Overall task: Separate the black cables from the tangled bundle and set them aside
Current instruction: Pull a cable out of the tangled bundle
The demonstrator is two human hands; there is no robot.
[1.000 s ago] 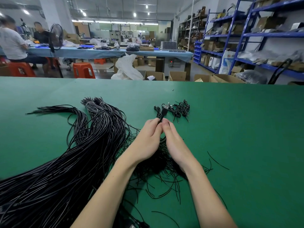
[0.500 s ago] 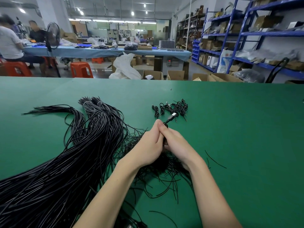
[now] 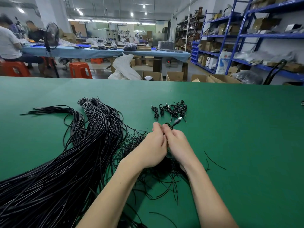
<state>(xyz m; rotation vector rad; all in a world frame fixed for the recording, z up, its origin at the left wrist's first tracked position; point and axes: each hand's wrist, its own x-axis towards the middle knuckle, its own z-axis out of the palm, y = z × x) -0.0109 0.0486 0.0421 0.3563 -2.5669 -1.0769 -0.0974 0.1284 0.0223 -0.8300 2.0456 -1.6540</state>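
A thick bundle of long black cables (image 3: 65,162) sweeps from the lower left up to tied ends near the table's middle. A looser tangle of thin black cables (image 3: 158,176) lies under my wrists. My left hand (image 3: 151,148) and my right hand (image 3: 177,145) meet fingertip to fingertip above it, both pinching one short black cable (image 3: 171,126) whose USB plug (image 3: 178,120) sticks out past my fingers, up and to the right. A small pile of short plug-ended black cables (image 3: 171,110) lies just beyond my hands.
The green table (image 3: 246,129) stretches wide to the right, with one loose cable piece (image 3: 213,160) on it. Beyond the far edge are cardboard boxes, orange stools, a blue table with seated people, and blue shelving on the right.
My hands drew back toward me a little with the plug-ended cable, away from the small pile. The plug now points up and to the right, clear of the pile.
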